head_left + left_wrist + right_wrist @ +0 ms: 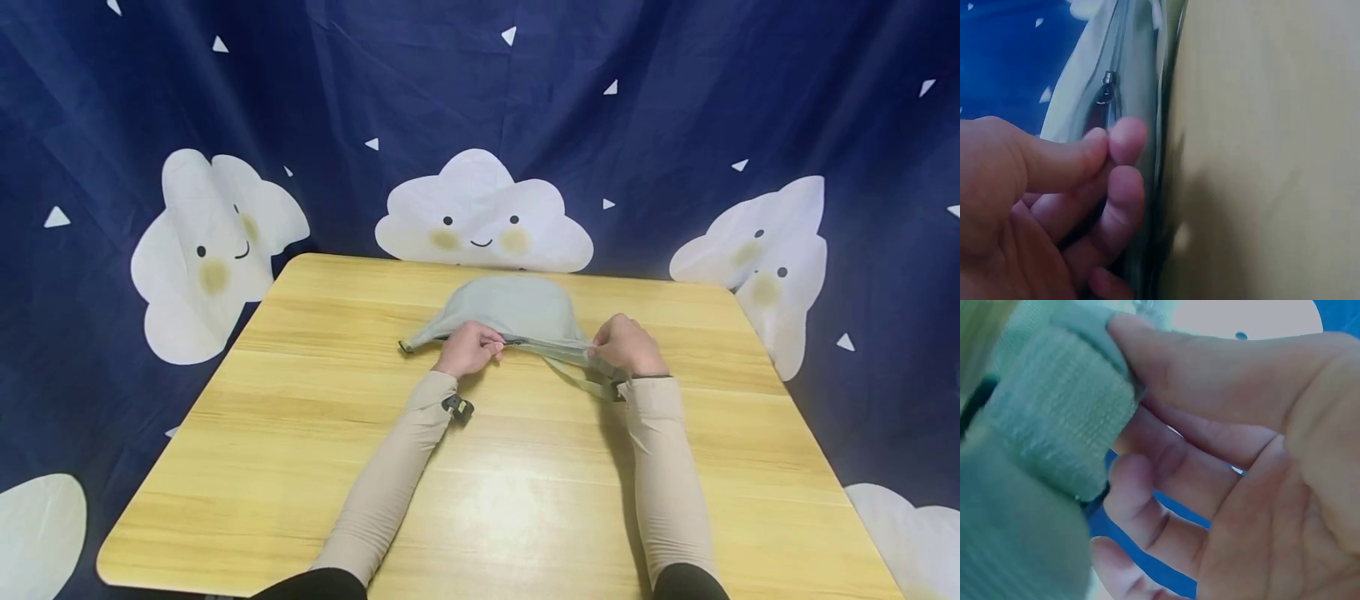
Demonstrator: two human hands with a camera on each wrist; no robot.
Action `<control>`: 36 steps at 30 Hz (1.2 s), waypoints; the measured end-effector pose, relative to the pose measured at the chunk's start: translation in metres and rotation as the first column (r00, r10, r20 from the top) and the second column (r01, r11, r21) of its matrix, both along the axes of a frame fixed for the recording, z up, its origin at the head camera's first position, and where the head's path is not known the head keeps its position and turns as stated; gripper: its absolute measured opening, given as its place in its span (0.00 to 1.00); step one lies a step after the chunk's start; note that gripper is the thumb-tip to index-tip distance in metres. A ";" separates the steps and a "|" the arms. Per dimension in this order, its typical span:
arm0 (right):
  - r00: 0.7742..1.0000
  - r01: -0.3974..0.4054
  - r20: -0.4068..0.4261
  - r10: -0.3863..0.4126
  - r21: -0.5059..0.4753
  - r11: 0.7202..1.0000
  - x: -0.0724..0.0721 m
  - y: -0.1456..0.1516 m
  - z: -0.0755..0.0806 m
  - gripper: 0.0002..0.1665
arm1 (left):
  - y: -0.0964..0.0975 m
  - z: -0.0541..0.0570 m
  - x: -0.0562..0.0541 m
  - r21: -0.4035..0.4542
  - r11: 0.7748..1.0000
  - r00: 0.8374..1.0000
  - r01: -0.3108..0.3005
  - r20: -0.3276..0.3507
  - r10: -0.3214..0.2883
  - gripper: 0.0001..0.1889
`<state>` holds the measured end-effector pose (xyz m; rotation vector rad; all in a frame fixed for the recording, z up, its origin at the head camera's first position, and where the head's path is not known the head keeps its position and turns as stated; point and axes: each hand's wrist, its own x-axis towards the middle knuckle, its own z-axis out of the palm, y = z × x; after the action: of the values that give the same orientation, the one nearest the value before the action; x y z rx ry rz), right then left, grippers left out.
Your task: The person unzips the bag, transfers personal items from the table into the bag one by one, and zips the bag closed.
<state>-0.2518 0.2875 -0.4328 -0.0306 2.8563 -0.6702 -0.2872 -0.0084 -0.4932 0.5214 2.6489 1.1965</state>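
A pale grey-green waist bag lies on the table, its curved side toward the curtain. Along the near edge runs a zipper, and its dark metal slider shows in the left wrist view. Just beside that slider, my left hand pinches the zipper edge between thumb and forefinger; what lies between the fingertips is hidden. My right hand grips the bag's right end with thumb and forefinger. Close to it in the right wrist view is the woven strap. A dark buckle tips the bag's left end.
The wood-grain table has rounded corners. A dark blue curtain with smiling clouds hangs right behind its far edge and along both sides. Part of the strap loops onto the table below the right hand.
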 end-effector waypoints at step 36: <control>0.999 0.001 0.052 0.000 -0.012 1.000 0.002 0.004 0.003 0.09 | -0.016 0.006 -0.004 -0.036 0.999 0.998 -0.005 0.059 0.007 0.09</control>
<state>-0.2499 0.2911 -0.4300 -0.0139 2.8030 -0.6782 -0.2910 -0.0244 -0.4875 0.4646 2.6186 1.1455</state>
